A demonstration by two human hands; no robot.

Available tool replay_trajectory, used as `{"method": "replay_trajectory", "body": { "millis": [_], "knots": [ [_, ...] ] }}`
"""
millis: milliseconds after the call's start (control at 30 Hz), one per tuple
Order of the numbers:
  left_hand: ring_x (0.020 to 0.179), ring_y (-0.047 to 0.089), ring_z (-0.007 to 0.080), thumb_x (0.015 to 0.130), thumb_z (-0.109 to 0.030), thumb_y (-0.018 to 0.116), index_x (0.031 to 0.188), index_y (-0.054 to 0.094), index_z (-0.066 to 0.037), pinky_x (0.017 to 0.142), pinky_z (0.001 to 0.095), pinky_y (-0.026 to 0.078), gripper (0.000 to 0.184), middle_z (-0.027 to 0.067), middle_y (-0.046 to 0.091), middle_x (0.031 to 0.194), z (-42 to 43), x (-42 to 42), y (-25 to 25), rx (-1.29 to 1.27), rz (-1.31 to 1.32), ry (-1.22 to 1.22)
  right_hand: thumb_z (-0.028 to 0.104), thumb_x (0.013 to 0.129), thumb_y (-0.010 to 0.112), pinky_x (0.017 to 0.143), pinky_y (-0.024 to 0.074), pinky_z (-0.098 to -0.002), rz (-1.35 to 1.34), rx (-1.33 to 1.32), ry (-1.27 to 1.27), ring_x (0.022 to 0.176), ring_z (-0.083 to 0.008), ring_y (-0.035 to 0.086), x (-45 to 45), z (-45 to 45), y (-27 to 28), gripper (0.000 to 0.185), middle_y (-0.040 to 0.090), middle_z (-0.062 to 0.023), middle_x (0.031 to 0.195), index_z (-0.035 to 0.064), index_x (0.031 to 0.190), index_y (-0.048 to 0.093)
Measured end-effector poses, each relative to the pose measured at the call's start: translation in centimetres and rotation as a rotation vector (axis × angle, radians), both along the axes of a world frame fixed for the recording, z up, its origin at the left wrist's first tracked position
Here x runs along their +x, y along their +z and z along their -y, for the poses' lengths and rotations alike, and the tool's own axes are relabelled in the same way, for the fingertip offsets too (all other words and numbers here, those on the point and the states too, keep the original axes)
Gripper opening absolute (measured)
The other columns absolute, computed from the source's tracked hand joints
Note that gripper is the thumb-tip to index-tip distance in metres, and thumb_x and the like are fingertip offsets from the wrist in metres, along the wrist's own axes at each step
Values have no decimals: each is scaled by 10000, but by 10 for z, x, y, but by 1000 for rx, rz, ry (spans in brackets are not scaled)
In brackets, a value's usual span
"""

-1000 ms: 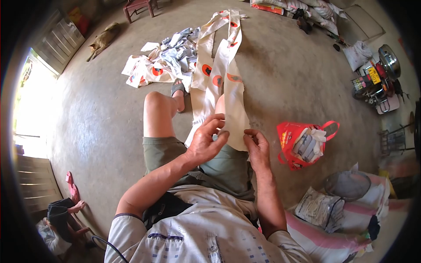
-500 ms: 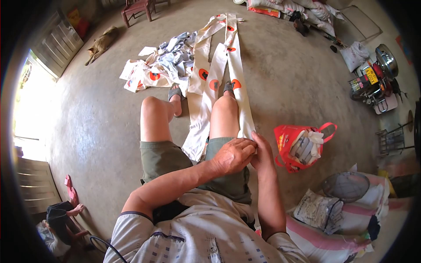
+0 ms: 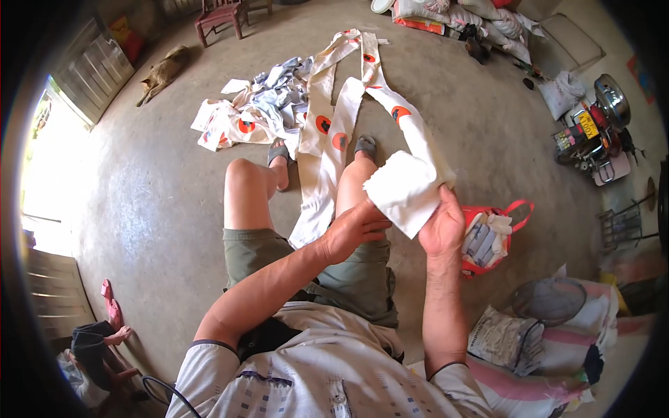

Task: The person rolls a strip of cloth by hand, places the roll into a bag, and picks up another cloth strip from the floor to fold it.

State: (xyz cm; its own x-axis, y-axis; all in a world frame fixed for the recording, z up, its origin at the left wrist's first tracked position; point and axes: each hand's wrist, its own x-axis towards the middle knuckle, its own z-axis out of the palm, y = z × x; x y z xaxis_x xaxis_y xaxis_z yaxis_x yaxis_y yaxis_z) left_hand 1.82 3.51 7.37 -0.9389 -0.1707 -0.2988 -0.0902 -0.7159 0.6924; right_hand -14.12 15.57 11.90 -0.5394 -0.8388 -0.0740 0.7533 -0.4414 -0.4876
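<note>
A long white cloth strip with red-orange round prints (image 3: 414, 129) runs up from my hands along the floor. My right hand (image 3: 443, 224) grips it near the end, and the end flap folds over toward the left. Just left of the flap, my left hand (image 3: 354, 230) has its fingers bent near the cloth edge; whether they pinch it is hidden. A second printed strip (image 3: 326, 167) lies from beyond my feet to my left thigh. Left of it is a pile of grey-blue and white cloth pieces (image 3: 275, 97).
A red bag (image 3: 488, 240) of rolled cloth stands right of my right hand. Sacks (image 3: 550, 355) lie at lower right, a motorcycle (image 3: 599, 132) farther up. A dog (image 3: 164, 72), a stool (image 3: 219, 19) and a seated person (image 3: 94, 355) are at the left.
My right hand has moved right and up, raising the strip's end off my thigh and bending it rightward. My left hand has come away from my right hand toward the left.
</note>
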Motion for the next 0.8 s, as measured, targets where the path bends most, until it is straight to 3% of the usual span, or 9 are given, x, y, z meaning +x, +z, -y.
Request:
{"method": "replay_trajectory", "body": {
  "millis": [33,133,167,267,300,433,567,667,800],
  "knots": [
    [1386,390,244,935,-724,346,1510,327,-96,1104,462,334,852,145,387,1502,2,0,9,27,-15,-27,189,1017,436,1109,394,-455,14,-6,14,1298,-277,511,2,4,-12,435,556,-140,1380,-6,1406,450],
    [1304,472,251,977,-654,359,1539,281,-151,1109,448,352,758,143,444,1452,10,5,19,308,-151,157,176,1011,442,1058,446,-425,78,104,59,1234,-259,562,15,11,-36,416,585,-140,1334,-26,1373,476],
    [1281,491,244,993,-581,411,1484,386,-115,1091,432,372,678,131,511,1384,19,8,3,481,-224,149,170,1005,457,1030,467,-414,69,184,62,1198,-250,585,19,10,-43,401,599,-141,1307,-29,1350,499],
    [1202,554,224,992,-484,499,1382,498,-53,1044,401,422,582,100,594,1270,28,16,8,117,-21,216,152,990,474,944,512,-369,-46,332,61,1095,-217,636,31,8,-50,352,641,-127,1224,-28,1279,566],
    [1103,609,199,965,-308,614,1299,549,-4,979,370,478,456,79,639,1171,29,16,4,59,26,220,148,987,474,939,510,-362,-120,377,54,1090,-213,635,34,6,-47,350,643,-122,1217,-28,1276,567],
    [1026,646,186,908,-102,682,1283,547,34,930,339,517,421,101,651,1159,18,15,7,29,91,205,138,974,501,938,502,-340,-284,483,8,1079,-197,635,37,6,-44,350,652,-119,1193,-28,1272,577],
    [1006,650,157,922,-87,663,1273,559,15,914,320,523,381,82,665,1141,25,5,7,-115,-3,262,133,972,512,944,498,-337,-458,451,2,1077,-190,634,28,23,-26,342,651,-116,1191,-25,1267,581],
    [999,646,133,927,-70,658,1264,568,-1,901,305,524,356,65,672,1126,34,8,35,-230,-118,381,148,988,513,943,483,-330,-537,265,-70,1050,-159,621,40,40,25,321,669,-98,1130,-29,1240,603],
    [1004,629,107,931,-68,665,1264,572,-6,911,287,511,351,47,670,1130,31,23,54,-431,-50,392,164,994,520,926,486,-318,-477,245,-48,1047,-163,615,40,34,10,315,658,-90,1148,-12,1243,598]
  ]
}}
